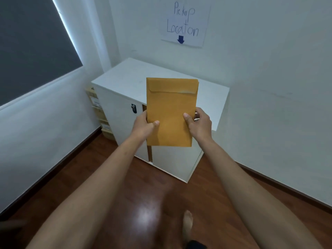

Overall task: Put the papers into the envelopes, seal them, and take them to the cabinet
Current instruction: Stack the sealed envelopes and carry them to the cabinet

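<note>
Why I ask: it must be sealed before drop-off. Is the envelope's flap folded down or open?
Folded down: the flap lies flat against the envelope, its edge crossing just below the top. Whether it is glued, cannot tell.

Matt paper and white panels above a glossy wood floor

The envelope (pixel 170 108) is yellow-brown kraft paper, matt and smooth, with a pale scuffed patch near the right end of its flap edge. The cabinet (pixel 136 72) has smooth white panels with a dull, laminate-like finish. The small dark lock (pixel 133 108) on its front has a slight sheen; metal or plastic, I cannot tell. The floor (pixel 147 203) is reddish-brown wood, polished, carrying a bright patch of reflected light. The wall (pixel 269 51) is matt white paint. The sign (pixel 186 24) on it is thin white paper marked in blue ink. The boxes (pixel 97 105) beside the cabinet look like pale cardboard.
</note>
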